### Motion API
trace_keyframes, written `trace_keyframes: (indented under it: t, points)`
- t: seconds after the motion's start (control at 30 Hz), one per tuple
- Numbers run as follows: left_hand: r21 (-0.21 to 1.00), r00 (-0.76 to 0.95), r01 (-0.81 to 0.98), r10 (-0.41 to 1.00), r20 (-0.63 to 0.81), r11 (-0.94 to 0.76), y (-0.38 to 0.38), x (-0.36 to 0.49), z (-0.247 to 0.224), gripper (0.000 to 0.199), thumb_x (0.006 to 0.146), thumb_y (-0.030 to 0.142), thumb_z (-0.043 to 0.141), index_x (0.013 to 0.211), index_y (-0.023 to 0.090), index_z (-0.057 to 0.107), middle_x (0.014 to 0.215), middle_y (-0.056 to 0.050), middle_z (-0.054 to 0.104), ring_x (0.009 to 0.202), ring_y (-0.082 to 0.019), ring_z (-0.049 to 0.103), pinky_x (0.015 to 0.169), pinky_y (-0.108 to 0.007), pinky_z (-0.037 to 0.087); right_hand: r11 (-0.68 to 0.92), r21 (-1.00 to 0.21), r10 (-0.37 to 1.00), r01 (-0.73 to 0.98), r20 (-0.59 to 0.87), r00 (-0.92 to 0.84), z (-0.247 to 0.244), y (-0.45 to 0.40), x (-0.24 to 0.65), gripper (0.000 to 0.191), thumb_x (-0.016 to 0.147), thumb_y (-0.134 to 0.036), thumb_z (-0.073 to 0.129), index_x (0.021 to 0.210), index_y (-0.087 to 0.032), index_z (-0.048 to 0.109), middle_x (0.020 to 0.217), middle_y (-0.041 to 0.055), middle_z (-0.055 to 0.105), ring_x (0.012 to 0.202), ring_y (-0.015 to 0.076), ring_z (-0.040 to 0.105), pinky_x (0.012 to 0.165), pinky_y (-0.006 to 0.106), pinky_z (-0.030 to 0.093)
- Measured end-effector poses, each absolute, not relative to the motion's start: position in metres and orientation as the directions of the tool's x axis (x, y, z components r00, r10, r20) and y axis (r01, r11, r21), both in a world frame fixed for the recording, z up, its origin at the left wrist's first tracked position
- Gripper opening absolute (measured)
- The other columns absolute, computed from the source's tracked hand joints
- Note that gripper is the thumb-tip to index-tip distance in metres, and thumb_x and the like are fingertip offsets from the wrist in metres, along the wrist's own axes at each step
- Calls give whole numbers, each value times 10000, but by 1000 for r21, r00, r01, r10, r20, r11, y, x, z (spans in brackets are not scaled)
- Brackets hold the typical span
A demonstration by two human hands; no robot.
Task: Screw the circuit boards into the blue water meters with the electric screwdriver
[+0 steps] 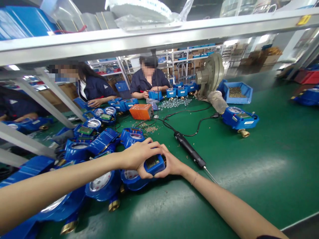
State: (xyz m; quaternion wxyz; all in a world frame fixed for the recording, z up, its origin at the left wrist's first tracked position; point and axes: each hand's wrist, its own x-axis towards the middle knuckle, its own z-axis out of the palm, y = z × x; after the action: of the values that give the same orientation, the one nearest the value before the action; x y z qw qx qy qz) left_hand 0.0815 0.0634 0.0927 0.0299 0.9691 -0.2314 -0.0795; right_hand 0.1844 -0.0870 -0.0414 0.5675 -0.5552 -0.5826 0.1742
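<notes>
The left hand [138, 156] and right hand [172, 162] curl closed, gripping a blue meter casing [155, 170] at 12 o'clock, its circuit board [152, 162] uncovered; an electric screwdriver [189, 149] lies untouched at 2 o'clock; more open meters [87, 130] sit at 10 o'clock.

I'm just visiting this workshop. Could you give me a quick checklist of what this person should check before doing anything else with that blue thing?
1. Left hand and right hand on the blue meter part: ok, holding it from both sides.
2. Electric screwdriver nearby: ok, lying on the green mat.
3. Brass screws available: ok, scattered ahead.
4. Room under the left arm: not ok, meters crowd there.
5. Circuit board seated: cannot tell.
</notes>
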Motion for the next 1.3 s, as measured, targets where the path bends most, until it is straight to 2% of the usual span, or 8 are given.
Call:
trace_keyframes:
  t: [0.27,0.47,0.6,0.93,1.07,1.3]
  points:
    - [121,862,-477,-490,-129,-871,64,84,92,749,504,480,772,1162,218,526,1170,-51,561,959,-255,431,815,-366,460,336,-836,839,434,475,264,-41,-91,178,895,581,-491,890,1329,-187,503,1196,60,439,1152,257,399,1084,406,319]
    - [114,874,-461,-473,-116,-880,65,81,91,741,488,488,774,1127,212,520,1160,-52,560,959,-260,429,746,-355,472,330,-847,837,416,466,286,-41,-91,176,934,563,-519,882,1333,-178,477,1197,68,425,1168,266,394,1093,420,311]
    - [104,874,-463,-473,-115,-880,64,80,91,769,474,490,792,1137,224,510,1185,-44,556,986,-265,436,759,-358,491,338,-845,837,414,471,279,-44,-91,176,938,558,-492,888,1340,-192,467,1218,68,421,1177,268,393,1103,425,301]
    - [3,895,-437,-435,-95,-900,59,73,100,754,594,616,727,1184,211,493,1231,-82,527,1038,-305,439,716,-394,524,327,-864,829,383,457,323,-45,-88,174,965,501,-446,911,1322,-205,465,1211,65,416,1160,280,413,1061,438,352]
    - [-28,897,-437,-433,-91,-899,57,69,102,714,627,600,719,1193,232,487,1242,-66,517,1041,-303,443,687,-390,540,337,-865,826,371,461,324,-42,-89,173,1037,478,-433,918,1364,-217,426,1197,59,414,1137,284,422,1052,467,359]
    - [-86,914,-406,-403,-46,-910,56,61,101,742,579,508,773,1207,243,481,1284,-81,505,1116,-343,424,714,-429,577,334,-865,824,375,462,330,-43,-90,172,976,482,-428,918,1318,-201,469,1223,72,419,1157,287,416,1062,457,353]
